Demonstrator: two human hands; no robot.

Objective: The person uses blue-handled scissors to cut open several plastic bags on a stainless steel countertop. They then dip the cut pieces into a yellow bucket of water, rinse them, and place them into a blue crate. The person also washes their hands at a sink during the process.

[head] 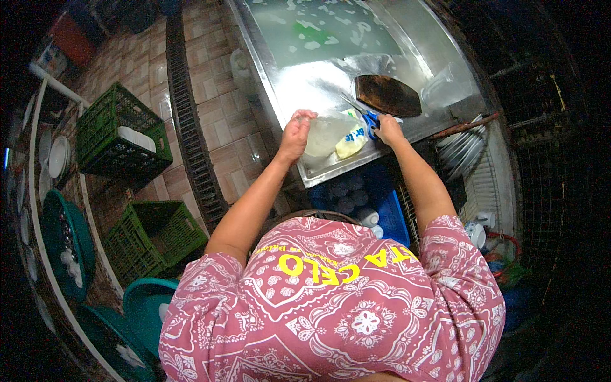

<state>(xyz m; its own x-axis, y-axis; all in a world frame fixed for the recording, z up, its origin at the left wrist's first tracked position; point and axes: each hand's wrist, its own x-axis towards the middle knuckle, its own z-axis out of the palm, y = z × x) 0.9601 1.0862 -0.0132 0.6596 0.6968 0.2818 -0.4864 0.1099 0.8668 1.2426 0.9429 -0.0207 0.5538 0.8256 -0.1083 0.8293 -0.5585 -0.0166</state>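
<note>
My left hand [297, 136] grips the rim of a translucent plastic container [324, 136] at the near left corner of a stainless steel sink [311, 88]. A pale yellow packet [351, 143] with blue writing rests against the container's right side. In my right hand [389, 129] are scissors [370, 125] with blue handles, their blades pointing away and to the left. Just beyond them lies a dark brown, flat wooden-looking piece [387, 94] on the metal. Whether the packet is cut cannot be seen.
Soapy water [329, 33] fills the far basin. A clear plastic pitcher-like vessel [446, 86] lies to the right. Below the sink is a blue crate [398, 210] with cups. Green crates [119, 138], teal tubs [150, 296] and a floor drain grate [186, 114] are on the left; plates [463, 148] stand racked at right.
</note>
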